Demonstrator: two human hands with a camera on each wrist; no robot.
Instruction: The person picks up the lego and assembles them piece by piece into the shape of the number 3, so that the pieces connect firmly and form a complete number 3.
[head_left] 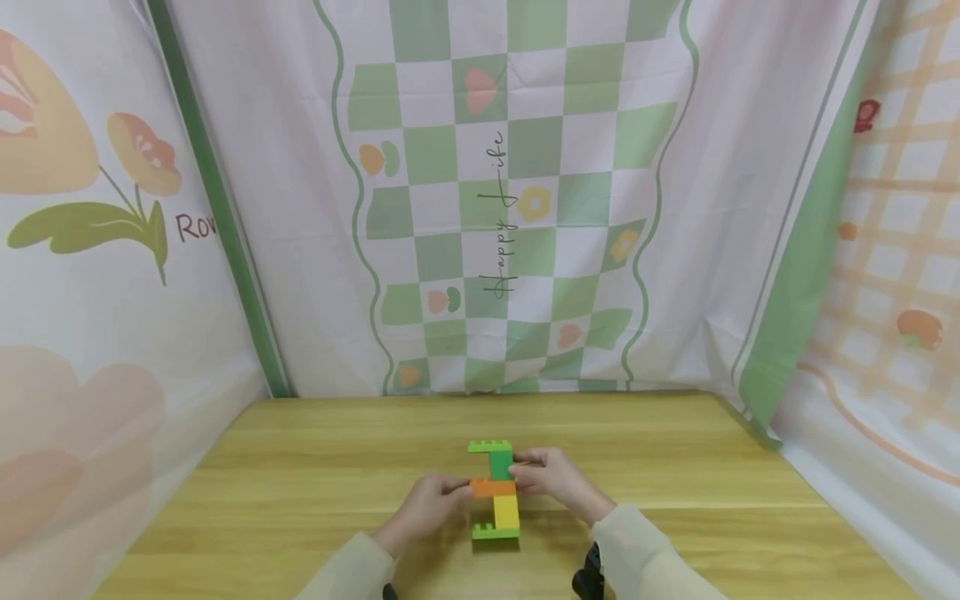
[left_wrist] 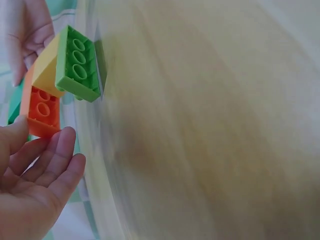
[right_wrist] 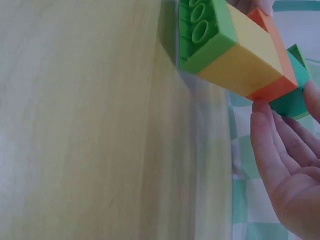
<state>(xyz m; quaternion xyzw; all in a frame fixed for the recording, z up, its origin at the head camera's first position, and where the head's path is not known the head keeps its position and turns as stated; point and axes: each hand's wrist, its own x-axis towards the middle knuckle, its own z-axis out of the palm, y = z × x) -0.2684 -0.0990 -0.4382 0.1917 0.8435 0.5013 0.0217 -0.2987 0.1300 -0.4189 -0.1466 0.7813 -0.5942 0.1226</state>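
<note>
A joined stack of toy building bricks is between both hands over the table. It has a light green brick at the near end, then a yellow brick, an orange brick, a dark green brick, and another light green brick at the far end. My left hand pinches the jutting end of the orange brick between thumb and fingers. From the other side, my right hand grips the stack around the orange and dark green bricks. Hollow undersides show in the left wrist view.
The wooden table spreads around the hands. A checkered curtain hangs behind its far edge, with printed curtains at both sides. A black device sits by the right wrist.
</note>
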